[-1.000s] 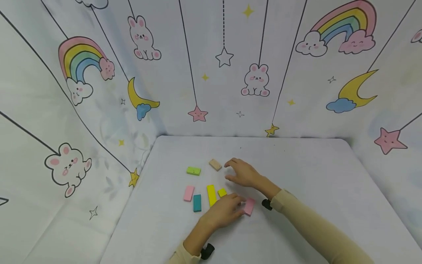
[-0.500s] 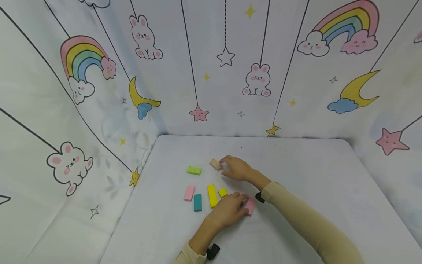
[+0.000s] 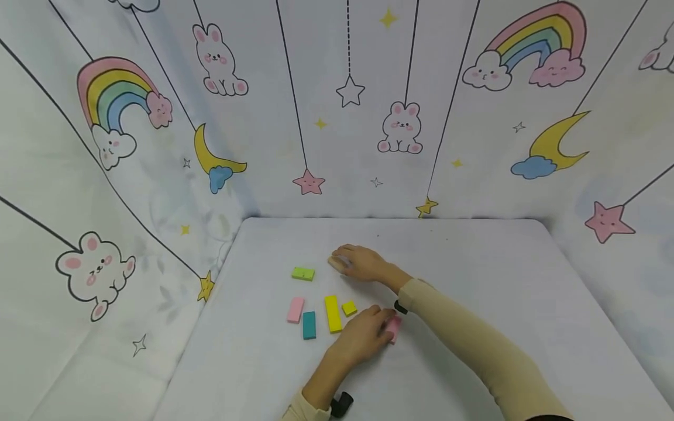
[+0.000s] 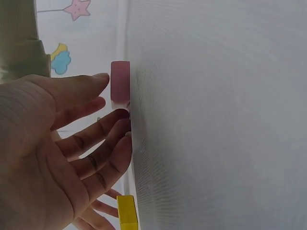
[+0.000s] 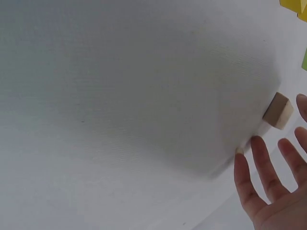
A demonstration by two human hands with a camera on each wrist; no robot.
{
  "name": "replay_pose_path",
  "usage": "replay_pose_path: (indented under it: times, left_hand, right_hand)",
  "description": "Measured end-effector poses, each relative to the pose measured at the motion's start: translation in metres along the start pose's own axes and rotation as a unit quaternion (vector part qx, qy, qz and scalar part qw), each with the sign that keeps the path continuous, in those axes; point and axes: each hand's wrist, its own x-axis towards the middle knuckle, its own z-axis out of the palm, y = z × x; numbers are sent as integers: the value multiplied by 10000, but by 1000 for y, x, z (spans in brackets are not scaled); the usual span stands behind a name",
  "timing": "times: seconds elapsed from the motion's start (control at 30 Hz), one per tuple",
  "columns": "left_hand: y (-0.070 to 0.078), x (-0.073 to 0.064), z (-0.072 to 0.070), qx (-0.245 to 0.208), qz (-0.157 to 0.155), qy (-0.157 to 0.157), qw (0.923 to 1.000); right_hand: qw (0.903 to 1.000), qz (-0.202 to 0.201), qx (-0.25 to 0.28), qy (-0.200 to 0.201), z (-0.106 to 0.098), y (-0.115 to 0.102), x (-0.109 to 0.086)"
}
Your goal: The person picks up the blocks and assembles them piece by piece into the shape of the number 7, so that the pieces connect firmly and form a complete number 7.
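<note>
Block of tan wood (image 5: 277, 111), toward the table's (image 3: 468, 251) far edge, seems light, stiff, best pinched by its sides; right hand (image 3: 365, 264), fingers parted, beside it; left hand (image 3: 363, 334), loosely bent, by a pink block (image 4: 120, 82).

At the back of the surface (image 3: 474, 351), the fingers of the right hand (image 3: 364, 264) were just beside the farthest block (image 3: 337, 265). To the left of it lay another block (image 3: 302, 273). Closer to the person, side by side, lay the first block (image 3: 296, 310) at the left, then the second block (image 3: 309, 325), the third block (image 3: 333, 314) and the fourth block (image 3: 350, 308). The left hand (image 3: 363, 336) was in front of the fourth block, with the end block (image 3: 395, 329) at its right.
</note>
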Motion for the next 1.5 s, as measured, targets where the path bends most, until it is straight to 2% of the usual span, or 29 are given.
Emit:
replay_pose_path:
  times: [0.17,0.4,0.53,0.87,1.07,1.27,1.5]
  left_hand:
    - [0,4,0,-4,88,-96,9999]
    - [3,7,0,126,221,-203,9995]
    - [4,7,1,162,187,-285,9993]
    - [4,6,2,212,45,-296,9993]
    - [3,5,1,214,-10,-254,9994]
    - [2,3,1,115,-92,-302,9994]
    - [0,3,4,72,-100,-281,9995]
  right_hand:
    - [9999,-86,-58,1,-1,1,6]
    - [9995,-2,-192,-263,-6,1,5]
    - [9992,-47,-200,-347,-7,1,4]
    - [9994,-2,-236,-248,-4,-1,8]
    - [9991,-314,-179,-239,-2,0,11]
    - [9975,-510,-178,-449,-3,-1,13]
    - [9992,-268,-142,-268,-1,-1,12]
